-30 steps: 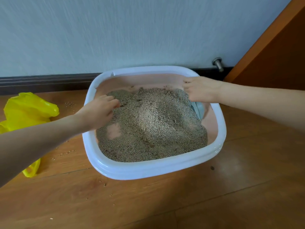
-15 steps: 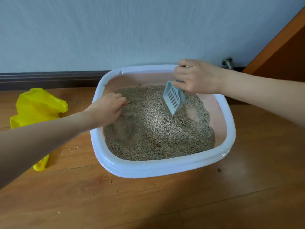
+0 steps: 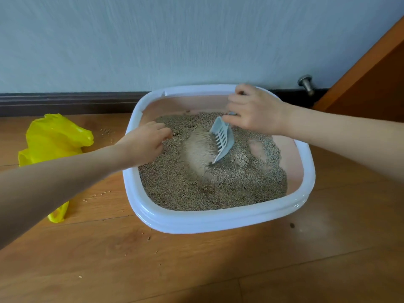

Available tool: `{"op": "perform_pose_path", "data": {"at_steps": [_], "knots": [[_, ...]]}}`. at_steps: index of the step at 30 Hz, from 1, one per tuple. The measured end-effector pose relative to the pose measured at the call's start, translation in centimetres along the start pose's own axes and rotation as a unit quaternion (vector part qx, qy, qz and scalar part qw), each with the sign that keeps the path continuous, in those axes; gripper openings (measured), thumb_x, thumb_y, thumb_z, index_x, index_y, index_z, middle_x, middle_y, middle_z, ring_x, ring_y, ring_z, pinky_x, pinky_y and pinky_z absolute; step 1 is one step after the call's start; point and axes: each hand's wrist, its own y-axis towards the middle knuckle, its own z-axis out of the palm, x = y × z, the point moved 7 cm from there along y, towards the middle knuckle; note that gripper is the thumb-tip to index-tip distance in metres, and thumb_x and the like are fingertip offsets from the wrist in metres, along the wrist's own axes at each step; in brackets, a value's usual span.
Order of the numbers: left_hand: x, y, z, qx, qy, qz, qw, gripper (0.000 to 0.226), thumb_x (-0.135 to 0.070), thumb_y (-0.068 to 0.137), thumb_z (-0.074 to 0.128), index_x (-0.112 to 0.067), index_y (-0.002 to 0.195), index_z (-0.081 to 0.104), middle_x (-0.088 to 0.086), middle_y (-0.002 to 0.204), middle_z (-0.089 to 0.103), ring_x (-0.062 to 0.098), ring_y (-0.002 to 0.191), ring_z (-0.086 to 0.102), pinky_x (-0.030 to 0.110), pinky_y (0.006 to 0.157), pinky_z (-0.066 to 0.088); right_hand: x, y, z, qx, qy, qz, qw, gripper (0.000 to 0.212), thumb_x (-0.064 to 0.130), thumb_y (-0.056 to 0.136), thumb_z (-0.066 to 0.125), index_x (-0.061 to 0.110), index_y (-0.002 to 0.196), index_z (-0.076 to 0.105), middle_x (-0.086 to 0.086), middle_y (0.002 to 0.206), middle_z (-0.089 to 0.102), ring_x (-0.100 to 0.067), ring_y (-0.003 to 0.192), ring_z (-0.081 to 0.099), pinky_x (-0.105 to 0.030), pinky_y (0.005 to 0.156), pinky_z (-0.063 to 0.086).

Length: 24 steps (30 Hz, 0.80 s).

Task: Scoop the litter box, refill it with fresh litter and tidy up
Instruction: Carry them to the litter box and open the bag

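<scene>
On the floor: litter box holding litter
Right hand: gripping scoop, raking litter
Left hand: at 9 o'clock, fingers curled in litter, holding nothing visible

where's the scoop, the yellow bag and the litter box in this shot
scoop (image 3: pixel 222 138): head view, on its slotted blade.
yellow bag (image 3: pixel 52 136): head view, on the crumpled upper part.
litter box (image 3: pixel 207 220): head view, on the white near rim.
</scene>
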Motion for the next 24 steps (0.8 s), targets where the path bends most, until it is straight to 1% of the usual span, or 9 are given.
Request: {"op": "perform_pose_path", "data": {"at_steps": [2,5,7,9,11,13,15,19,24], "knots": [[0.0,0.0,0.0,0.001,0.003,0.000,1.000,0.032,-0.003,0.086,0.046,-0.010,0.114,0.059,0.006,0.105,0.060,0.026,0.104,0.050,0.038,0.093,0.041,-0.8,-0.6,-0.1,0.033,-0.014,-0.007,0.999,0.033,-0.005,0.087,0.051,0.017,0.063,0.058,-0.001,0.060,0.051,-0.024,0.066,0.050,-0.035,0.075,0.043],[-0.1,0.0,-0.1,0.008,0.006,-0.004,1.000,0.031,-0.006,0.088,0.045,-0.012,0.115,0.059,0.005,0.108,0.060,0.024,0.106,0.050,0.036,0.095,0.040,-2.2,-1.9,0.8,0.220,0.109,0.078,0.966,0.017,0.013,0.081,0.066,0.022,0.067,0.065,0.000,0.062,0.057,-0.025,0.075,0.056,-0.031,0.072,0.037],[-0.1,0.1,-0.1,0.009,0.003,-0.006,1.000,0.033,-0.007,0.088,0.045,-0.013,0.117,0.059,0.004,0.110,0.060,0.023,0.109,0.049,0.035,0.096,0.039,-3.6,-4.5,2.0,0.365,0.206,0.216,0.882,0.020,0.035,0.087,0.060,0.020,0.078,0.069,-0.001,0.070,0.062,-0.026,0.078,0.059,-0.028,0.067,0.031],[-0.2,0.1,-0.1,0.010,0.003,-0.005,1.000,0.033,-0.007,0.088,0.046,-0.013,0.118,0.058,0.003,0.110,0.059,0.023,0.109,0.049,0.035,0.096,0.039,-3.5,-7.3,3.1,0.465,0.285,0.288,0.788,0.034,0.044,0.087,0.057,0.013,0.083,0.071,-0.003,0.067,0.061,-0.024,0.066,0.054,-0.027,0.058,0.035],[-0.1,0.1,0.0,0.010,0.005,-0.001,1.000,0.034,-0.007,0.088,0.046,-0.014,0.118,0.058,0.003,0.110,0.059,0.023,0.108,0.049,0.035,0.094,0.040,-1.9,-9.5,4.2,0.519,0.390,0.340,0.680,0.041,0.044,0.091,0.055,0.007,0.082,0.069,-0.003,0.060,0.059,-0.020,0.053,0.046,-0.024,0.052,0.035],[-0.1,0.1,0.1,0.007,0.006,0.004,1.000,0.033,-0.006,0.087,0.047,-0.013,0.118,0.059,0.003,0.108,0.059,0.023,0.107,0.050,0.037,0.094,0.041,0.6,-11.5,5.0,0.547,0.497,0.397,0.545,0.041,0.036,0.097,0.050,0.005,0.073,0.059,0.001,0.048,0.046,-0.015,0.040,0.031,-0.021,0.043,0.027],[-0.1,0.0,0.1,0.003,0.003,0.007,1.000,0.032,-0.005,0.087,0.047,-0.012,0.116,0.060,0.003,0.107,0.060,0.024,0.106,0.051,0.038,0.094,0.041,2.9,-12.4,4.8,0.582,0.537,0.392,0.468,0.039,0.029,0.101,0.044,0.008,0.068,0.051,0.004,0.043,0.033,-0.011,0.036,0.018,-0.018,0.040,0.018],[-0.1,0.1,0.1,-0.002,0.002,0.017,1.000,0.031,-0.004,0.086,0.048,-0.011,0.113,0.061,0.005,0.105,0.061,0.026,0.104,0.052,0.041,0.092,0.044,4.6,-12.1,4.5,0.589,0.532,0.385,0.470,0.034,0.023,0.101,0.041,0.011,0.069,0.046,0.002,0.044,0.033,-0.010,0.033,0.019,-0.016,0.037,0.019],[0.1,0.2,0.6,0.008,0.017,0.030,0.999,0.033,0.000,0.082,0.052,-0.008,0.112,0.062,0.009,0.101,0.061,0.030,0.103,0.053,0.042,0.092,0.042,5.5,-10.8,4.0,0.531,0.501,0.340,0.593,0.036,0.017,0.097,0.047,0.020,0.063,0.039,-0.001,0.053,0.047,-0.011,0.039,0.038,-0.021,0.045,0.035]]}}
